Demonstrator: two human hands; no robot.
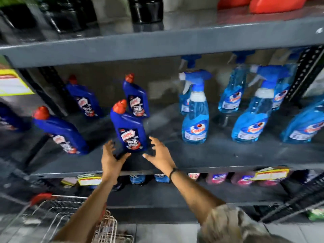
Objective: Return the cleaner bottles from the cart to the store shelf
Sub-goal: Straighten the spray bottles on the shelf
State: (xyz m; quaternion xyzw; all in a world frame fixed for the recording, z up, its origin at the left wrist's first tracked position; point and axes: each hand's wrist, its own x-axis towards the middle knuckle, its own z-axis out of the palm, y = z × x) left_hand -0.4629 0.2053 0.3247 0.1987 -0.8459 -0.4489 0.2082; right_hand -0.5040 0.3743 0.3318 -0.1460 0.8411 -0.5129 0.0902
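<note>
The dark blue cleaner bottle (129,127) stood near the shelf (219,155) front edge, left hand (112,157) touching its base, right hand (160,154) spread open beside it, empty; a careless brush could topple it.

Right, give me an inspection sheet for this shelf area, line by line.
Surface: grey metal shelf, front strip bare.
Job's things: dark blue bottle upright near the front edge; three more like it stand on the same shelf; wire cart lower left.
Clutter: light blue spray bottles on the right; price tags on the edge.
Hands: left hand touching the bottle's base; right hand open, just clear of it.
Cables: nothing seen.
Surroundings: stocked shelves above and below, tiled floor.
</note>
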